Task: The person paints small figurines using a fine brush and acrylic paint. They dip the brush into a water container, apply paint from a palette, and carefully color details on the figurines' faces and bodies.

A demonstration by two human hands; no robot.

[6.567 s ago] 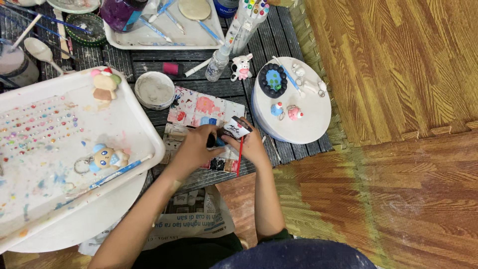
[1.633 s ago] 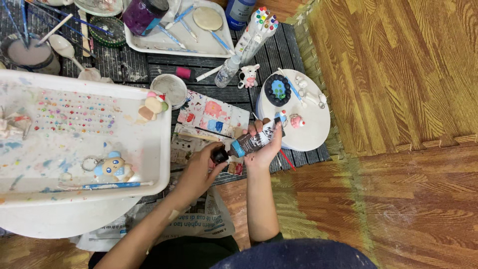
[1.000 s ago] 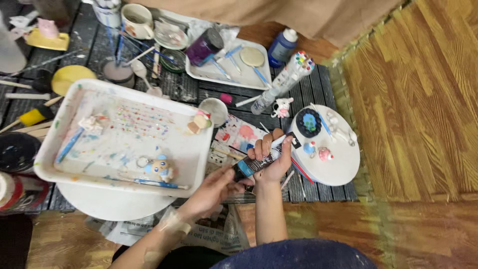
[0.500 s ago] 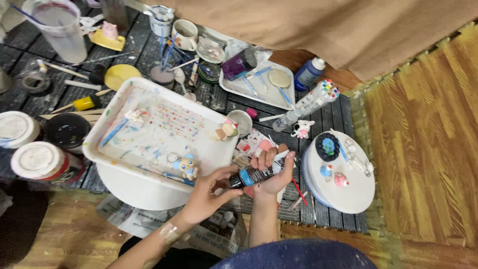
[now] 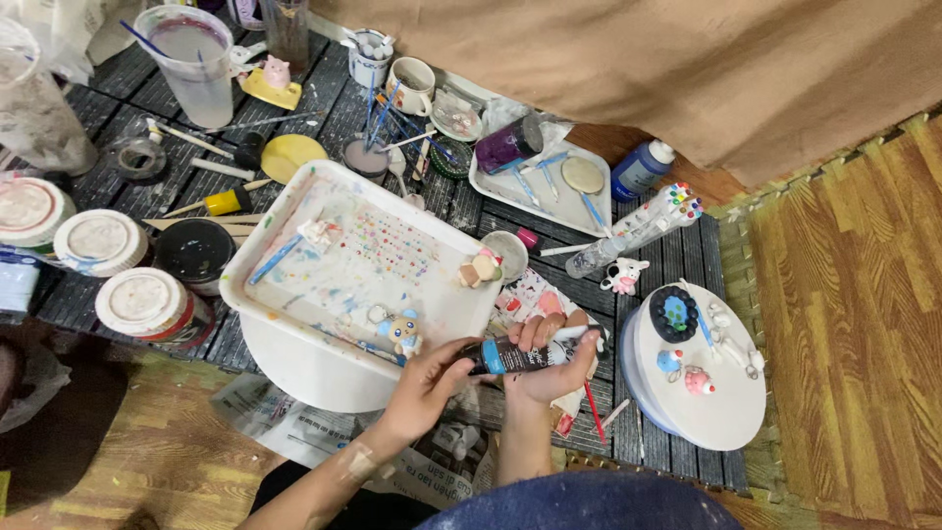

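Dark wooden slats make the worktop, and it is very full. Both hands meet at about 6 o'clock in the view. The right hand holds a dark paint tube that lies on its side, and its fingers are curled tight around the tube. The left hand is at the tube's 9 o'clock end, with its fingers pinched together on the cap there.

Just past the hands, at 10 o'clock from them, sits a big white tray with little paint dots and two small clay figures in it. At 3 o'clock from the hands is a round white plate with small painted figures on top. A tiny cow figure stands between the plate and a smaller tray. A blue bottle stands at 1 o'clock. Round paint tubs with white lids sit at 9 o'clock, and a cup of purple water stands at 11 o'clock. Newspaper lies under the left arm.
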